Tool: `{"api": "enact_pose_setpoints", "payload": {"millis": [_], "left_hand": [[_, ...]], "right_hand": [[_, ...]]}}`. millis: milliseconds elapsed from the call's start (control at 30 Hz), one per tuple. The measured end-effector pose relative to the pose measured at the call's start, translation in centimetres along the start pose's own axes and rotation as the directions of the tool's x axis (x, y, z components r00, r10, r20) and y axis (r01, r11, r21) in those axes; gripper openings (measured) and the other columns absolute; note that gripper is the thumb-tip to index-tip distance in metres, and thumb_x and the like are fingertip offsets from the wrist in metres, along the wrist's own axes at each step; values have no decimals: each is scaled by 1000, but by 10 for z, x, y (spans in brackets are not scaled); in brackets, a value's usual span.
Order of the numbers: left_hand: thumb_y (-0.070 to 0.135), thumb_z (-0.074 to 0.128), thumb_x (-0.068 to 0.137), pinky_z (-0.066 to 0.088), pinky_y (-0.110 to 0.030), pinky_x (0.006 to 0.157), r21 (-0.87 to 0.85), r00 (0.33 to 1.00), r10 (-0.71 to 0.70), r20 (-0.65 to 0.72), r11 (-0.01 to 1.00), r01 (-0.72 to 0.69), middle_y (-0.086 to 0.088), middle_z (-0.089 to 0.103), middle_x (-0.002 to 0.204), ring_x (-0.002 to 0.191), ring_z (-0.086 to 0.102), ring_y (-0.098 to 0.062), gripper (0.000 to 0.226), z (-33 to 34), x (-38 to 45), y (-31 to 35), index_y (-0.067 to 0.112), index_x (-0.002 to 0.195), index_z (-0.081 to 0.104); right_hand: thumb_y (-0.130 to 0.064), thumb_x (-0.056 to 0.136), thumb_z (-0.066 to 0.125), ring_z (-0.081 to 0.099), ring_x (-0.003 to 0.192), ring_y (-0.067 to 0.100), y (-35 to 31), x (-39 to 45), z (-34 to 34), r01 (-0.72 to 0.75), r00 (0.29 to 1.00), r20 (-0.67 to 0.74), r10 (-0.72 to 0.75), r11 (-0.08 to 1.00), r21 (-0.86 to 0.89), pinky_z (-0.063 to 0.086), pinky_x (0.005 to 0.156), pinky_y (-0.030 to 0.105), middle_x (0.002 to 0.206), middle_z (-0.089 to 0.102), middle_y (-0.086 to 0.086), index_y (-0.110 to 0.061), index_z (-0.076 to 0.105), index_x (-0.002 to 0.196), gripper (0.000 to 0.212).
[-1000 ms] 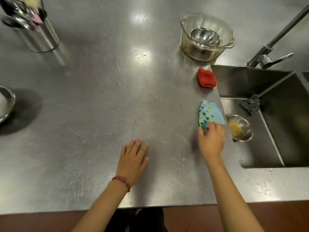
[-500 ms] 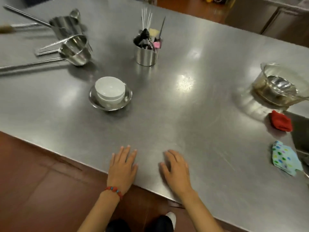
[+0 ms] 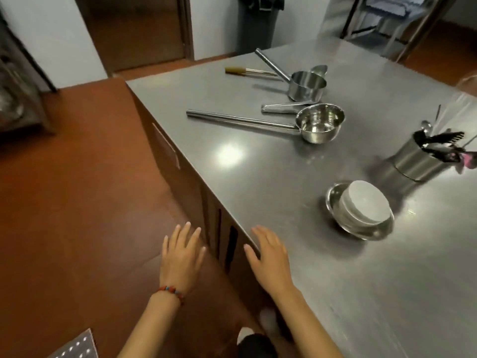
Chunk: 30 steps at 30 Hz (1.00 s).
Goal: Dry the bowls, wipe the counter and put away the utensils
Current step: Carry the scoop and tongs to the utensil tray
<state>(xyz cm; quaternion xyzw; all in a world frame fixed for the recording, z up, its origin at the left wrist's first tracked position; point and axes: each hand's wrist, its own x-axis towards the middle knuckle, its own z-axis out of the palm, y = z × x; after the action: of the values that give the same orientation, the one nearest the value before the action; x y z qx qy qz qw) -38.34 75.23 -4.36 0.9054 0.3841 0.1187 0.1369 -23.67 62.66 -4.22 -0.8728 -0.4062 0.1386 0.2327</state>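
Observation:
My left hand (image 3: 182, 254) hovers flat and empty over the floor, left of the steel counter (image 3: 258, 161). My right hand (image 3: 269, 257) lies flat and empty on the counter's near edge. To its right, a white bowl (image 3: 365, 205) sits upside down in a steel bowl (image 3: 371, 229). Two long-handled steel ladles (image 3: 318, 122) (image 3: 305, 85) lie further back, with steel tongs (image 3: 286, 107) between them and a brush (image 3: 247, 71) behind. A steel utensil holder (image 3: 418, 161) with several utensils stands at the right.
Red-brown floor (image 3: 77, 202) spreads left of the counter, whose side has cabinet doors (image 3: 165, 143). A doorway (image 3: 136, 29) and a grey bin (image 3: 255, 21) stand at the back. A metal rack (image 3: 382, 11) is at the far right back.
The view has swung left, away from the sink and cloths. My right hand let go of the dotted cloth, and both hands shifted left to the counter's edge.

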Motion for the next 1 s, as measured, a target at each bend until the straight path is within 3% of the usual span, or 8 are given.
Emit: {"api": "enact_pose_setpoints", "payload": {"millis": [333, 500, 667, 833, 1000], "left_hand": [[7, 80, 64, 42, -66, 85, 35, 987, -152, -50, 988, 154, -25, 62, 117, 110, 55, -47, 48, -6, 131, -88, 1, 109, 64], [10, 84, 59, 46, -65, 81, 76, 993, -106, -56, 991, 110, -24, 64, 113, 105, 58, -45, 51, -20, 214, -112, 3, 106, 66], [9, 80, 65, 42, -64, 87, 40, 992, -103, -68, 994, 106, -24, 61, 118, 111, 55, -45, 48, -25, 282, -141, 3, 110, 64], [10, 80, 66, 40, -65, 89, -3, 1000, -18, -13, 1000, 18, -23, 61, 120, 113, 53, -45, 48, -22, 357, -175, 3, 110, 64], [7, 80, 64, 40, -66, 88, -31, 981, 183, 69, 983, -181, -25, 60, 119, 112, 53, -47, 48, -21, 443, -211, 2, 109, 64]], "right_hand": [[-37, 94, 45, 32, 135, 15, -64, 173, 34, 106, 992, 66, -105, 994, -18, 21, 111, 31, 144, 40, 1, -17, 39, 138, 49], [-33, 93, 48, 35, 132, 18, -93, 255, 35, 58, 996, 66, -59, 998, 17, 21, 108, 28, 142, 43, 4, -15, 40, 136, 47], [-29, 93, 49, 34, 133, 21, -114, 322, 41, 14, 998, 66, -16, 999, 35, 19, 110, 30, 142, 43, 8, -11, 40, 137, 48], [-27, 91, 53, 38, 131, 22, -133, 378, 59, -105, 994, 4, 105, 993, 58, 22, 109, 32, 139, 46, 8, -11, 43, 134, 46], [-29, 93, 49, 35, 133, 23, -157, 429, 79, -309, 947, -73, 313, 949, 61, 22, 110, 33, 143, 43, 9, -9, 41, 136, 48]]}}
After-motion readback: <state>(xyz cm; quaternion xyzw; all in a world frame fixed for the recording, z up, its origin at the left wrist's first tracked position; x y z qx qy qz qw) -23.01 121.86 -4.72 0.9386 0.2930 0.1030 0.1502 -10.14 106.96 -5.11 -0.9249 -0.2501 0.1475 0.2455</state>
